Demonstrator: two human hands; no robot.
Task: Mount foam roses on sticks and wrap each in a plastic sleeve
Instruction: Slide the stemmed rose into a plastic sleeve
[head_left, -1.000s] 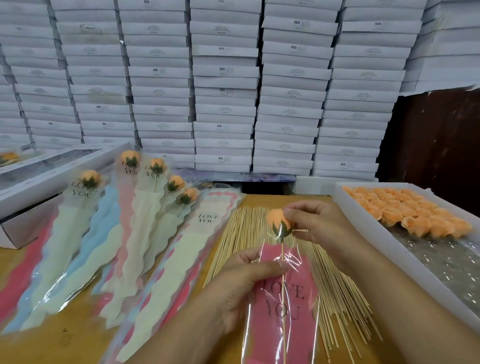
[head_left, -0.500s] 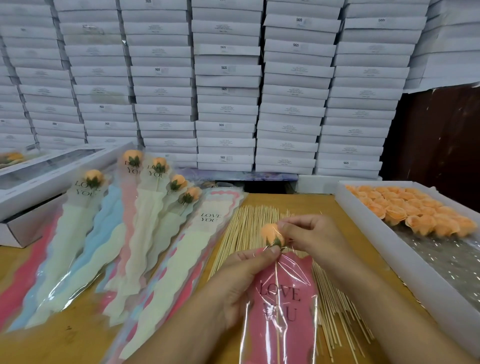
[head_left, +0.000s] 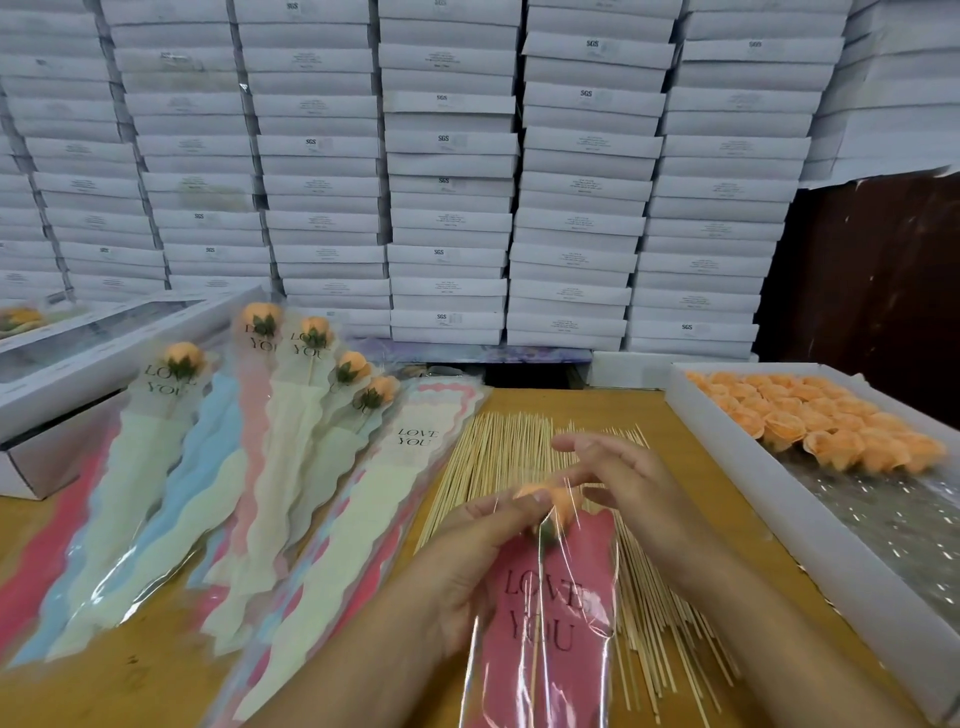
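left hand (head_left: 467, 566) gripping the upper edge of a pink plastic sleeve (head_left: 550, 634) printed "love you", thumb pressed over the film near the top. inside the sleeve, an orange foam rose (head_left: 550, 501) on a thin stick (head_left: 535, 639), head sitting at the sleeve's mouth, just under the clear film. right hand (head_left: 623, 483) just beside the rose, fingers loosely spread and mostly straight; possibly brushing the film with a fingertip, hard to tell through the glare and blur. beneath both hands, a spread pile of bare wooden sticks (head_left: 498, 462) on the wooden table (head_left: 130, 686). to the right, a white tray (head_left: 779, 499) with rows of loose orange roses (head_left: 831, 431) at its far end and crinkled clear plastic nearer. to the left, five finished wrapped roses (head_left: 270, 415) fanned out in cream, blue and pink sleeves, lying over a stack of empty sleeves (head_left: 395, 499). farther left, a long white windowed box (head_left: 78, 358). behind everything, a wall of stacked white boxes (head_left: 447, 171).
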